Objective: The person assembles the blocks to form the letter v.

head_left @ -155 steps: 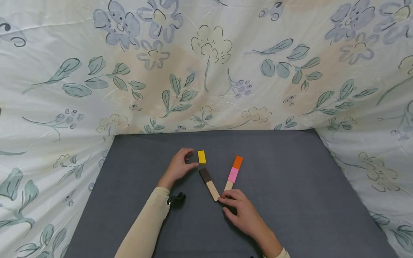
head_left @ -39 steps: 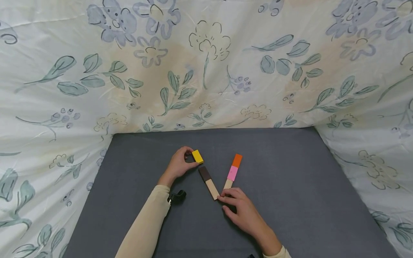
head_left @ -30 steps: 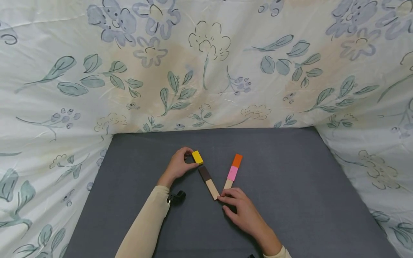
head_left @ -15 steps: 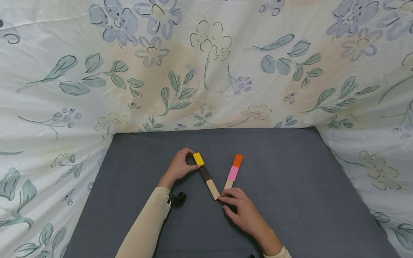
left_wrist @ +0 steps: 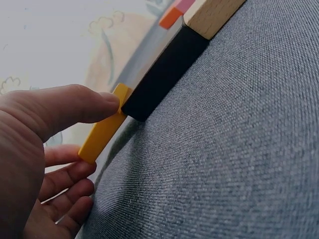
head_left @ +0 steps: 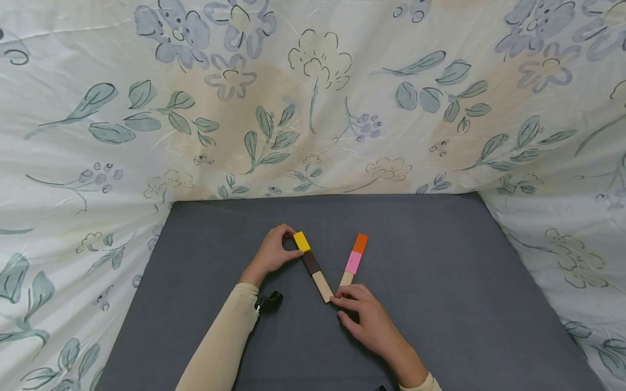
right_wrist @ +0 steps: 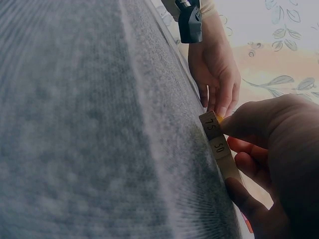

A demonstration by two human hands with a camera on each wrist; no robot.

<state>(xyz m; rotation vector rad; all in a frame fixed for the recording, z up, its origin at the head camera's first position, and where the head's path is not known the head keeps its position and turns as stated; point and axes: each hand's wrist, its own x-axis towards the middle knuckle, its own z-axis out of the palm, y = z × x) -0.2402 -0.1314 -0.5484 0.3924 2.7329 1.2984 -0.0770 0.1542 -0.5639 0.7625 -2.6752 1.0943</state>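
My left hand (head_left: 271, 252) pinches a yellow block (head_left: 301, 241) between thumb and fingers. In the left wrist view its near end meets the end of a dark brown block (left_wrist: 167, 72). A light wood block (head_left: 321, 287) continues that row toward the person. The right hand (head_left: 369, 320) rests at the near point of the V, its fingertips at the light wood blocks' ends, the thumb apart. The V's other arm is an orange block (head_left: 360, 243), a pink block (head_left: 353, 263) and a second light wood block (head_left: 346, 279), partly covered by fingers.
The blocks lie on a dark grey cloth-covered surface (head_left: 440, 304). A white floral curtain (head_left: 318, 152) closes off the back and both sides. A black wrist camera (head_left: 270, 302) sticks out from the left sleeve. Numbers 75 and 50 show on wooden faces (right_wrist: 219, 147) in the right wrist view.
The left hand has taken hold of the yellow block, tilted it and brought it against the dark brown block, in line with that row. The right hand has stayed in place.
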